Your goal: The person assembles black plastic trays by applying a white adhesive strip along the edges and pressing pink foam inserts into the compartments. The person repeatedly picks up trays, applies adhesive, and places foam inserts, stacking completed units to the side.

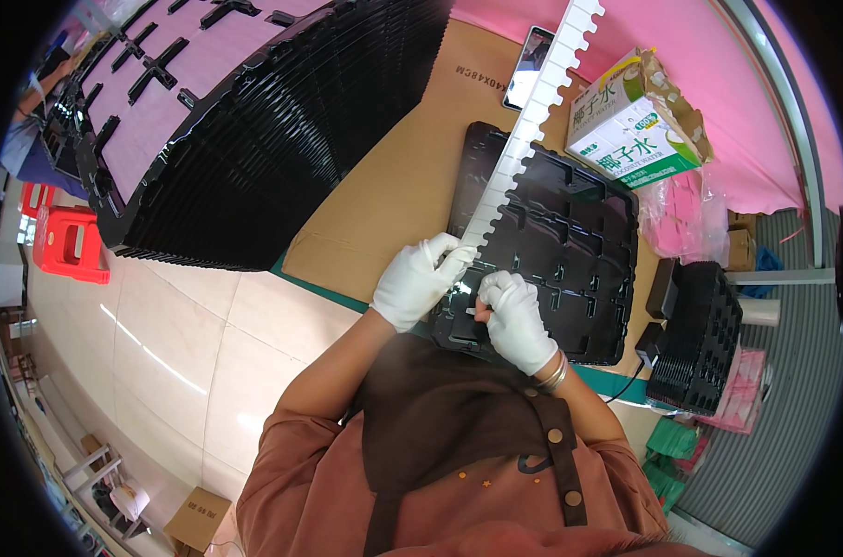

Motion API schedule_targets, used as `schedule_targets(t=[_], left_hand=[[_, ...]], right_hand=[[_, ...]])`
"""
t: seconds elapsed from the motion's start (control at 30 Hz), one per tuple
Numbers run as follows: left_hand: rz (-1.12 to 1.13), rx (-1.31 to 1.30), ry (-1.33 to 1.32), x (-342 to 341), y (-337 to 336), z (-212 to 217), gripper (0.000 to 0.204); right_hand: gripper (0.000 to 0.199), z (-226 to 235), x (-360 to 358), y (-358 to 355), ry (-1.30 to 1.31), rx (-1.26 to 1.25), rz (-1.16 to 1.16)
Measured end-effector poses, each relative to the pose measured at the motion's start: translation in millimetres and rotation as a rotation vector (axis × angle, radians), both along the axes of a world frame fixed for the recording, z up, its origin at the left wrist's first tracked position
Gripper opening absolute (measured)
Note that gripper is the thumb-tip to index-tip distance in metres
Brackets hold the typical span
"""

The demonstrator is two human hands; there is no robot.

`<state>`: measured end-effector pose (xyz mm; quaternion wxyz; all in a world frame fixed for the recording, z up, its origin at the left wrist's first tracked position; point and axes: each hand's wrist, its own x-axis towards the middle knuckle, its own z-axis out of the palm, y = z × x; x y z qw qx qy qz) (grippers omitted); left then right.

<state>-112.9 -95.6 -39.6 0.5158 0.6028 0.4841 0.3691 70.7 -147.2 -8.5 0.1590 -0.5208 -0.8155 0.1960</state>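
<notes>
1. My left hand (420,283) pinches the near end of the white notched strip (527,121), over the black moulded tray (584,269).
2. My right hand (519,320) curls nearby; its grip I cannot tell.
3. A weak pinch may let the strip slip.

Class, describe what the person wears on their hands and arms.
The left hand and right hand wear white gloves ending near the wrists; a bare fingertip shows at the right one. Shiny metallic bangles circle the right wrist. The reddish-brown sleeves end near the elbows, leaving the forearms bare.
</notes>
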Motion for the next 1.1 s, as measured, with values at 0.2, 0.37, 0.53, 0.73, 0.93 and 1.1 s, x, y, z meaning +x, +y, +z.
schedule_targets(t=[0.2, 0.37, 0.53, 0.73, 0.93, 1.1], left_hand=[[-0.040, -0.042, 0.064, -2.7, 1.1, 9.1, 0.023], [-0.083, 0.183, 0.203, -4.3, 1.4, -11.1, 0.020], [-0.045, 0.008, 0.095, -3.2, 0.8, 0.6, 0.019], [0.005, 0.054, 0.072, -1.0, -0.3, -2.1, 0.021], [0.007, 0.040, 0.050, -0.3, -0.1, -2.8, 0.022], [-0.053, 0.222, 0.217, -3.0, 1.2, -8.2, 0.016]], right_hand=[[0.022, -8.7, 6.7, -3.1, 0.136, 0.017, -0.033], [0.022, -9.3, -8.0, -4.7, 0.056, 0.073, -0.163], [0.022, -1.3, -11.4, -2.4, -0.017, 0.064, -0.155], [0.020, -8.7, -14.3, -3.7, -0.098, 0.118, -0.174], [0.020, -10.9, -7.8, -4.3, -0.016, 0.116, -0.114], [0.022, -8.9, -3.3, -7.7, 0.047, 0.078, -0.066]])
